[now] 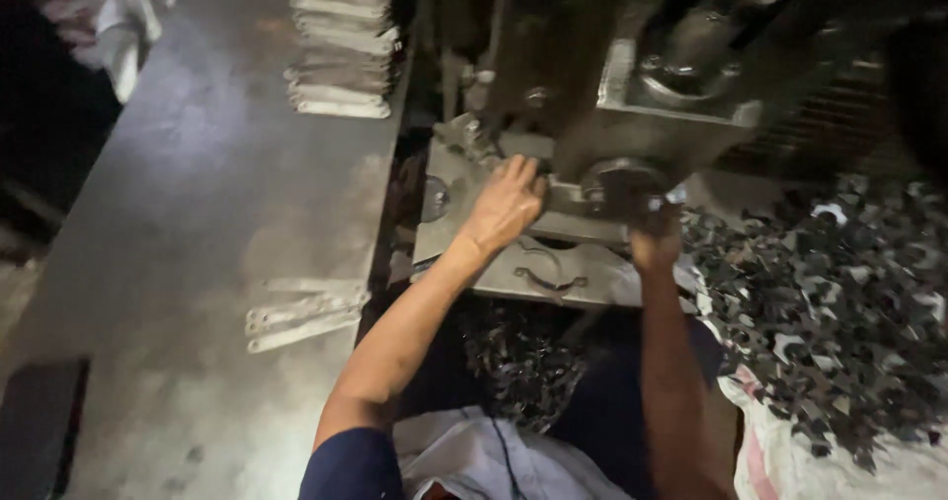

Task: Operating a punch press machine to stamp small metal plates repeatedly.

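Head view: left hand [507, 204] flat on press [602, 145] bed, fingers loose, holding nothing visible; right hand [656, 241] under round die [617, 179], grip impossible to tell. Metal strips [304, 314] on worktop [197, 164], scrap pile [839, 303] at right. Feeding step, apparently; next move needs fingers clear.
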